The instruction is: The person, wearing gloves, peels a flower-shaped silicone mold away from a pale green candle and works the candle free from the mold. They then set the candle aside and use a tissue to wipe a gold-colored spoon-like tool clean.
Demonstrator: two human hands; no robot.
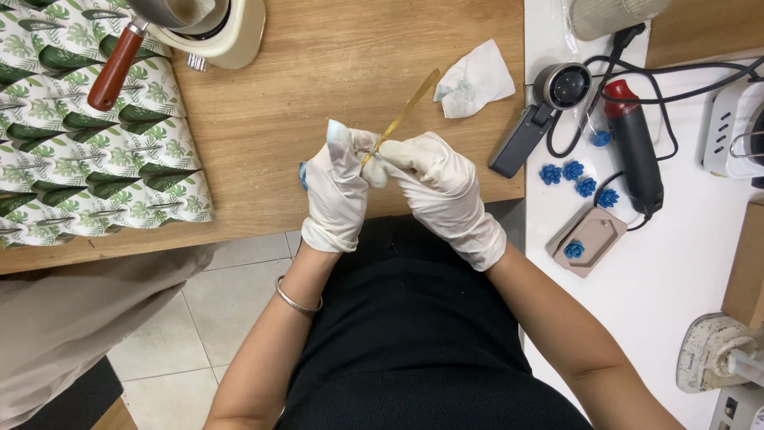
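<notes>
Centrally, both gloved hands meet over near edge of wooden table (334,72). Right hand (438,187) pinches thin yellow stick (406,111), which slants up toward far right. Left hand (338,191) closed around small blue piece (303,175), fingertips touching stick's lower end. Crumpled tissue (475,80) lies just beyond. Blue flower shapes (577,179) and black heat tool (637,151) well right, on white surface (668,271).

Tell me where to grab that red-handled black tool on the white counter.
Take the heat tool around its black barrel mid-length, coming from above and the right. It lies flat, nozzle end toward the far edge, with cables crossing its red top and blue rosettes close on its left.
</notes>
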